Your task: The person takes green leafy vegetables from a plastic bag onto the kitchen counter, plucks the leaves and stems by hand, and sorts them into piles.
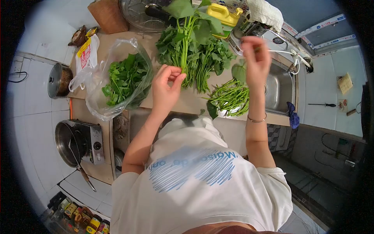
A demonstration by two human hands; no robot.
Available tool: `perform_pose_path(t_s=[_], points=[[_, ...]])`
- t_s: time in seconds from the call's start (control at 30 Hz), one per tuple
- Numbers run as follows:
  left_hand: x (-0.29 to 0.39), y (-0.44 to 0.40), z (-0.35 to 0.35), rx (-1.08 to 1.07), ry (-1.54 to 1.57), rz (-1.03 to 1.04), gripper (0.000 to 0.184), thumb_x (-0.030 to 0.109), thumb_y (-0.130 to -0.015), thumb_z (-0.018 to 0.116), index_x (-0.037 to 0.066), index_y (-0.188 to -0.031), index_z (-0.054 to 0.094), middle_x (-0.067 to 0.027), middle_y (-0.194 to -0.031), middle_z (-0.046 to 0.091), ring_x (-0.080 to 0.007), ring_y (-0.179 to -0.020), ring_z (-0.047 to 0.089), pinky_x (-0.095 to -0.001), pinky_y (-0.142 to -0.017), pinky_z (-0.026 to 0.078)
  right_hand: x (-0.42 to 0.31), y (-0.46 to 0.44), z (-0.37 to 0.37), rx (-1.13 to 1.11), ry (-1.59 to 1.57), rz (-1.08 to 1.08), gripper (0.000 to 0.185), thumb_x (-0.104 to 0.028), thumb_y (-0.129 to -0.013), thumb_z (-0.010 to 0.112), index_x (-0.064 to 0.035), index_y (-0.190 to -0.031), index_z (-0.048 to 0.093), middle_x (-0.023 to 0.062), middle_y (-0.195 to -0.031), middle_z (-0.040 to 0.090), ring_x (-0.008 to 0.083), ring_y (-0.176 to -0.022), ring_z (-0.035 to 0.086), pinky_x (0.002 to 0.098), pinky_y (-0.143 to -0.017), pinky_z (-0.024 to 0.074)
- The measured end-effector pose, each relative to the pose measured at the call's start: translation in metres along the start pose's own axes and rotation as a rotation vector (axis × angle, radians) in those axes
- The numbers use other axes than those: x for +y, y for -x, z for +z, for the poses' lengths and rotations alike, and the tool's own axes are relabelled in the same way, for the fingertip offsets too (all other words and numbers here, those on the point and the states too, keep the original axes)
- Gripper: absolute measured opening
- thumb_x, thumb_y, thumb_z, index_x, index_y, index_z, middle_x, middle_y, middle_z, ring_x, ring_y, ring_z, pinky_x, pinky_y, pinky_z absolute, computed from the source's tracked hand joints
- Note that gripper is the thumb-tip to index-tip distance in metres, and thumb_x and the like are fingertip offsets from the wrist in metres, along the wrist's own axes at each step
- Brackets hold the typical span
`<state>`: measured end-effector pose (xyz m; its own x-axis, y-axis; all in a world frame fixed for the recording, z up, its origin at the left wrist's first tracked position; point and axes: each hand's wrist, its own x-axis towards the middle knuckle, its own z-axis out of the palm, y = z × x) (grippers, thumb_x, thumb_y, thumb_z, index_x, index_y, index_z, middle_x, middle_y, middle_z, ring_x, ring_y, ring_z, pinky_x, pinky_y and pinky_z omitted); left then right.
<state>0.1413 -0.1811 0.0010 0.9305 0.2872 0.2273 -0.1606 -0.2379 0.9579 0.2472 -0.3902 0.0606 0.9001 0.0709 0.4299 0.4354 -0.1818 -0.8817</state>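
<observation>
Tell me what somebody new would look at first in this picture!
Probably the big white shirt at the bottom middle, with blue scribbles across it. Next might come the tall green leafy stems pinched in the left hand, above the shirt. The bright yellow jug near the top, just right of those leaves, stands out too.
</observation>
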Motion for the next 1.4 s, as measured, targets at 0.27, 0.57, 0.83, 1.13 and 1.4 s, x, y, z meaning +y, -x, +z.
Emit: perform_pose_path(t_s=[0.27,0.57,0.83,1.13,1.4], points=[[0.013,0.007,-0.002,0.05,-0.467,0.261,0.014,-0.004,-0.076,0.064,-0.002,-0.085,0.054,-0.0122,-0.08,0.051,-0.0249,-0.069,0.058,-0.0313,-0.061,0.047,-0.022,0.005,0.055,-0.568,0.65,-1.032,0.03,-0.009,-0.062,0.06,-0.0059,-0.092,0.064,0.003,-0.104,0.06,0.0172,-0.081,0.054,0.0273,-0.062,0.0455],[0.022,0.011,-0.006,0.149,-0.999,0.524,0.014,0.001,-0.071,0.063,0.003,-0.08,0.052,-0.0099,-0.079,0.046,-0.0284,-0.076,0.053,-0.0373,-0.062,0.046,-0.013,0.02,0.071,-0.546,0.714,-0.98,0.017,-0.013,-0.067,0.058,-0.0065,-0.082,0.051,0.0053,-0.08,0.048,0.0206,-0.078,0.051,0.03,-0.062,0.0463],[0.022,0.008,-0.009,0.155,-1.102,0.557,0.009,0.005,-0.073,0.058,0.004,-0.081,0.055,-0.0067,-0.078,0.049,-0.0215,-0.075,0.053,-0.0312,-0.063,0.046,0.004,0.041,0.081,-0.5,0.081,-0.176,0.01,0.0,-0.079,0.064,-0.0009,-0.085,0.056,0.006,-0.072,0.053,0.0145,-0.06,0.053,0.0273,-0.051,0.0423],[0.012,0.006,-0.007,0.219,-0.604,0.351,0.01,0.004,-0.079,0.063,0.003,-0.085,0.056,-0.009,-0.079,0.052,-0.0238,-0.069,0.056,-0.0314,-0.061,0.047,0.012,0.045,0.077,-0.147,-0.792,0.512,0.014,-0.018,-0.091,0.059,-0.0045,-0.093,0.057,-0.0042,-0.071,0.05,0.0044,-0.063,0.043,0.0176,-0.056,0.0337],[0.001,0.007,-0.011,0.186,-0.187,0.17,0.01,-0.001,-0.08,0.064,-0.001,-0.085,0.056,-0.0079,-0.077,0.054,-0.0167,-0.063,0.057,-0.0259,-0.057,0.046,0.023,-0.001,-0.004,0.336,-1.054,0.306,0.018,-0.023,-0.097,0.048,-0.0052,-0.095,0.052,0.0027,-0.081,0.052,0.0099,-0.068,0.047,0.0223,-0.059,0.0371]])
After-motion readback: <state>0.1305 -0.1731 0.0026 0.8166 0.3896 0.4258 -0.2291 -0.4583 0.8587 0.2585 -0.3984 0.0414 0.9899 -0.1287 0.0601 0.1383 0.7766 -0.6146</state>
